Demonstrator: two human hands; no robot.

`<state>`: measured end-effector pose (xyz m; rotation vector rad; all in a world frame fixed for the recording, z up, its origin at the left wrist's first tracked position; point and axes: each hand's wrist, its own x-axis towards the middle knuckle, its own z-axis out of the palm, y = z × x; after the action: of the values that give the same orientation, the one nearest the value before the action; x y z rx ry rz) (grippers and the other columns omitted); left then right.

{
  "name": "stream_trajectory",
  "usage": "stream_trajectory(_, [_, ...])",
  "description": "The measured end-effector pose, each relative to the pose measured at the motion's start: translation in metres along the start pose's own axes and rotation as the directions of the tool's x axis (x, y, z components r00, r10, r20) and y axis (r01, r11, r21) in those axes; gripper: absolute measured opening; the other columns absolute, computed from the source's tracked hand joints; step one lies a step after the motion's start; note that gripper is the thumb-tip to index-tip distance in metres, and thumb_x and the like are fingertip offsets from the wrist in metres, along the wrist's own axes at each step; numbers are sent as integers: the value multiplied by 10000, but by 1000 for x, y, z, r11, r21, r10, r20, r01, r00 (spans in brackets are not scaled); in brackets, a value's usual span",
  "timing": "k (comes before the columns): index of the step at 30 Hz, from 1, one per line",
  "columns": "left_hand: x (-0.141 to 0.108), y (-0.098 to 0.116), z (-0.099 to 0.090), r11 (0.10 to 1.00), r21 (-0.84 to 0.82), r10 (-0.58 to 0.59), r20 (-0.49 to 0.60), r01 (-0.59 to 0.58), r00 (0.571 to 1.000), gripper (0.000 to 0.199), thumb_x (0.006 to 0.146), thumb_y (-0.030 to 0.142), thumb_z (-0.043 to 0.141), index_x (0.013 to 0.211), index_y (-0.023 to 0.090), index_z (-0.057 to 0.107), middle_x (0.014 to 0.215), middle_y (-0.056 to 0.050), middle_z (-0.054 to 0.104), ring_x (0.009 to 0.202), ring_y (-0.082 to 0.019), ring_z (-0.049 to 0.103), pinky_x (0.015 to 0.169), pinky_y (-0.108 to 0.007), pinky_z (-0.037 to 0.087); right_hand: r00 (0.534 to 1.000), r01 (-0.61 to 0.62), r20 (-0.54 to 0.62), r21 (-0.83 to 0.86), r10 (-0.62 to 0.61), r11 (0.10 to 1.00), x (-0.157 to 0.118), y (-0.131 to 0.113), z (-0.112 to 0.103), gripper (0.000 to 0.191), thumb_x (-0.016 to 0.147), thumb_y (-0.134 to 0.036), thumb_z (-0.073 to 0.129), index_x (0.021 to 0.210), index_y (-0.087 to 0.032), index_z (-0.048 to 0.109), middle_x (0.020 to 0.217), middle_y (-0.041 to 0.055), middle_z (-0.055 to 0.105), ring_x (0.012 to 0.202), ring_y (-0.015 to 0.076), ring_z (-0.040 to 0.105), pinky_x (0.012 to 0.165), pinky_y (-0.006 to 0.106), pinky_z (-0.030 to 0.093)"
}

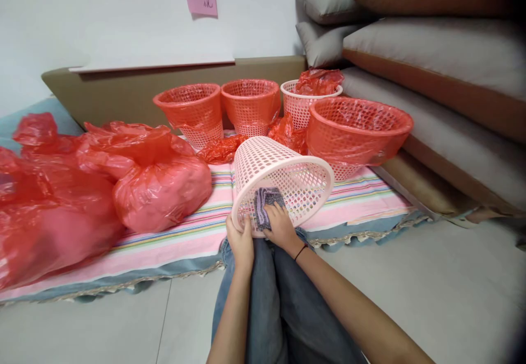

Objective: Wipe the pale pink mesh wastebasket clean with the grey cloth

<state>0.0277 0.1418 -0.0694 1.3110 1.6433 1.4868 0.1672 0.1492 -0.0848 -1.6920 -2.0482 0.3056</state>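
Note:
A pale pink perforated wastebasket (263,158) lies tipped on its side, its mouth turned toward me, above my knees. My left hand (241,240) grips its rim at the lower left, thumb inside. Just inside the mouth, my right hand (281,227) is closed on a folded dark grey and purple cloth (267,202), which rests against the basket's inner wall. Part of the cloth is hidden under my fingers.
Behind stand baskets lined with red bags (250,103), (357,128) and one pink basket (296,106) with a crumpled red bag. Full red plastic bags (164,188) sit at left on the striped cloth (193,232). Grey cushions (435,51) are piled at right.

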Motion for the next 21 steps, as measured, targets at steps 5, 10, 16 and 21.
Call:
stream_trajectory(5, [-13,6,6,988,-137,-89,-81,78,993,457,827,454,629,1182,211,475,1166,-117,610,1044,-238,622,937,-392,500,1000,-7,-22,-57,6,998,-1,-2,5,652,802,-221,603,1425,-81,471,1459,176,507,1416,369,336,1181,554,242])
stream_trajectory(10, [-51,11,-15,961,-259,-153,-186,102,971,533,855,451,576,1273,244,318,1384,-142,435,1086,-191,595,923,-358,506,999,-20,-43,-76,17,997,-1,-3,8,762,825,-246,596,1506,-15,344,1581,226,335,1453,372,290,1195,560,211])
stream_trajectory(16, [-129,88,-40,947,-261,-39,479,185,877,274,1006,381,415,1030,216,632,1073,-72,658,1055,-200,611,961,-343,480,999,-38,-38,-58,36,998,-2,-5,13,742,825,-255,602,1494,-19,384,1565,215,373,1457,366,285,1210,547,173])
stream_trajectory(21, [-144,159,-12,872,-482,488,846,-81,216,380,1016,425,381,946,210,687,909,-80,704,892,-193,649,877,-330,508,999,-50,-25,-69,48,996,-2,-8,11,745,821,-250,609,1499,-39,384,1570,199,374,1458,360,284,1203,541,192])
